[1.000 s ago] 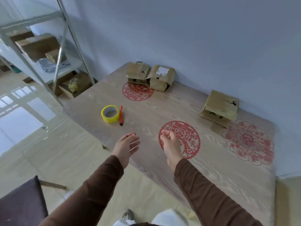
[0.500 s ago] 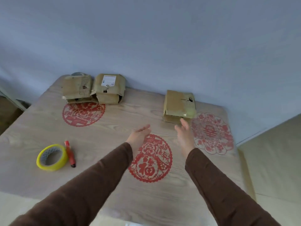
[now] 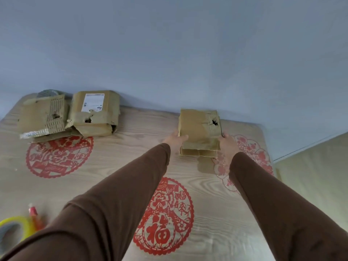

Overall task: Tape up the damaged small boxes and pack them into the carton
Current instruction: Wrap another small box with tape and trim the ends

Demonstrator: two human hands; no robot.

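Observation:
A small brown box with a torn hole in its top (image 3: 198, 127) sits at the far right of the wooden table (image 3: 116, 166), near the wall. My left hand (image 3: 175, 139) grips its left side, thumb lying over the top edge. My right hand (image 3: 227, 143) holds its right side, fingers hidden behind the box. Two more damaged boxes stand at the far left: one with torn corrugation (image 3: 44, 117) and one with a white label (image 3: 95, 113). A yellow tape roll (image 3: 14, 229) lies at the near left edge.
A red marker (image 3: 34, 216) lies beside the tape roll. Red paper-cut decorations (image 3: 165, 216) cover parts of the table. The blue wall (image 3: 169, 53) runs right behind the boxes. The table's right edge drops to the floor (image 3: 316, 176).
Both arms have reached forward across the table and taken hold of the right-hand box by its two sides. The view has swung right and moved closer to the wall.

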